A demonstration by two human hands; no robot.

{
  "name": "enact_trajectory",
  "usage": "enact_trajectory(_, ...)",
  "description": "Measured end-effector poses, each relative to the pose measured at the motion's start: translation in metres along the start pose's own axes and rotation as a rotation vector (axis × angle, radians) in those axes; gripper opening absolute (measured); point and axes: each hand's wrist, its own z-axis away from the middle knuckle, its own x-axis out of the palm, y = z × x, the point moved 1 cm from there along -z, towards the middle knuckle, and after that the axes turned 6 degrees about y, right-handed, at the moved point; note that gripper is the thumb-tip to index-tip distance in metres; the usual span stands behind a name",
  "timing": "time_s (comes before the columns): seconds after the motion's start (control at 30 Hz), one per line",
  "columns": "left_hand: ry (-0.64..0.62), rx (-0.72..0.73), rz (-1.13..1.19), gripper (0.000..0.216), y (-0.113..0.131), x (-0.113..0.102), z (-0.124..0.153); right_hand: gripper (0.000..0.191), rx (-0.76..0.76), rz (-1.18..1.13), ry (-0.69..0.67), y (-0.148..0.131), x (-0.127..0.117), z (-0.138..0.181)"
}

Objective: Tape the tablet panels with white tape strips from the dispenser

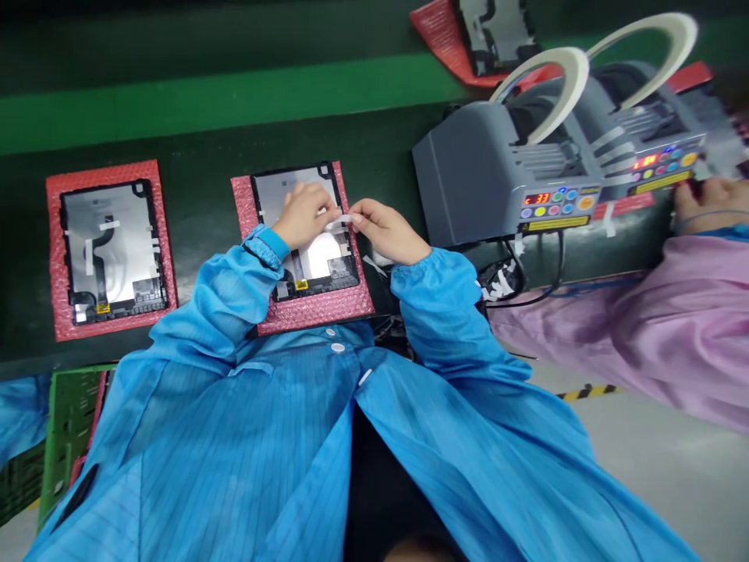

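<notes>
A tablet screen panel point(321, 254) with a black frame and silvery back lies on pink bubble wrap point(316, 309) in front of me. Above its upper right part, a short strip of white tape point(340, 222) stretches between my two hands. My left hand point(305, 217) reaches over the panel, its fingertips pinched at the tape's left end. At the panel's right edge, my right hand point(391, 231) pinches the other end between thumb and forefinger. The hands hide the middle of the panel.
To the left, a second panel point(120, 242) lies on bubble wrap with white tape strips on it. Two grey tape dispensers point(477, 168) stand at the right. A co-worker's hand point(711, 204) and pink sleeve are beyond them. Another panel point(500, 35) sits at the back.
</notes>
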Motion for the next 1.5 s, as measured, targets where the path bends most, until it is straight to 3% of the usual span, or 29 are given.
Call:
enact_trajectory(0.23,-0.045,-0.166,0.012,0.013,0.007,0.002,0.002,0.027,0.16,0.1,0.167,0.005,0.0,-0.004)
enact_trajectory(0.43,-0.092,-0.217,-0.059,0.016,0.016,0.002,0.002,0.007,0.142,0.218,0.126,0.009,0.013,-0.014)
enact_trajectory(0.6,-0.063,-0.205,-0.171,0.022,0.022,0.008,0.004,0.009,0.121,0.378,0.177,0.023,0.023,-0.019)
enact_trajectory(0.93,0.004,-0.145,-0.16,0.018,0.018,0.014,0.008,0.014,0.123,0.363,0.235,0.035,0.029,-0.022)
enact_trajectory(1.07,0.081,-0.147,-0.097,0.019,0.009,0.013,0.009,0.016,0.168,0.348,0.268,0.03,0.02,-0.016)
enact_trajectory(1.17,0.084,-0.173,-0.09,0.026,0.007,0.014,0.01,0.015,0.086,0.376,0.287,0.018,0.023,-0.001)
enact_trajectory(1.23,0.081,-0.172,-0.091,0.028,0.009,0.013,0.009,0.025,0.024,0.419,0.28,0.011,0.029,0.01)
enact_trajectory(1.37,0.143,-0.223,-0.15,0.035,0.002,-0.017,0.011,0.03,0.031,0.466,0.294,0.007,0.033,0.018)
enact_trajectory(1.47,0.258,-0.508,-0.296,0.042,-0.023,-0.056,0.02,0.021,0.118,0.426,0.372,0.012,0.028,0.003)
enact_trajectory(1.5,0.234,-0.613,-0.325,0.045,-0.032,-0.066,0.024,0.017,0.158,0.412,0.391,0.014,0.026,-0.004)
